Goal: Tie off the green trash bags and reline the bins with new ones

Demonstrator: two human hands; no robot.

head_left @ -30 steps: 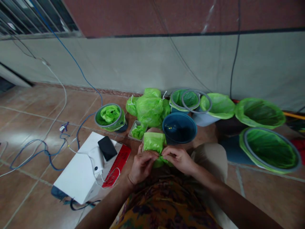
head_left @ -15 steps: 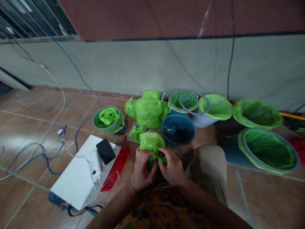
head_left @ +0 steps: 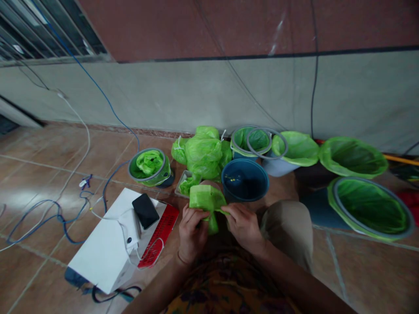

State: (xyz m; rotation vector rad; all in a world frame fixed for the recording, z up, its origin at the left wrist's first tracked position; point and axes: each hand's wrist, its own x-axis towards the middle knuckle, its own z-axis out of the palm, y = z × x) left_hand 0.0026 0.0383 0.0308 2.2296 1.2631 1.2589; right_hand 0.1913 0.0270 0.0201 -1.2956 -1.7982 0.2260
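Note:
Between my two hands is a green plastic bag (head_left: 203, 197), partly folded, with a loose end hanging down. My left hand (head_left: 192, 226) pinches its lower left edge. On the other side, my right hand (head_left: 244, 224) grips the right edge between thumb and fingers. Just beyond them stands a blue bin (head_left: 245, 179) without a liner. Behind the bag lie several bunched green bags (head_left: 203, 150) with white ties. A small pale tray (head_left: 183, 183) holding crumpled green plastic sits to the left of them.
Left, a bin (head_left: 147, 165) has green plastic inside. A white box (head_left: 101, 240) carries a phone (head_left: 145, 211) and a white power bank (head_left: 129, 229). Lined bins stand at right, one (head_left: 369, 208) tipped toward me. A loose grey ring (head_left: 286, 152) leans there. Blue cable (head_left: 62, 213) loops over the tiles.
My hands have moved apart, drawing the bag's edge out sideways to the right. A loose end of the bag now hangs visibly between them.

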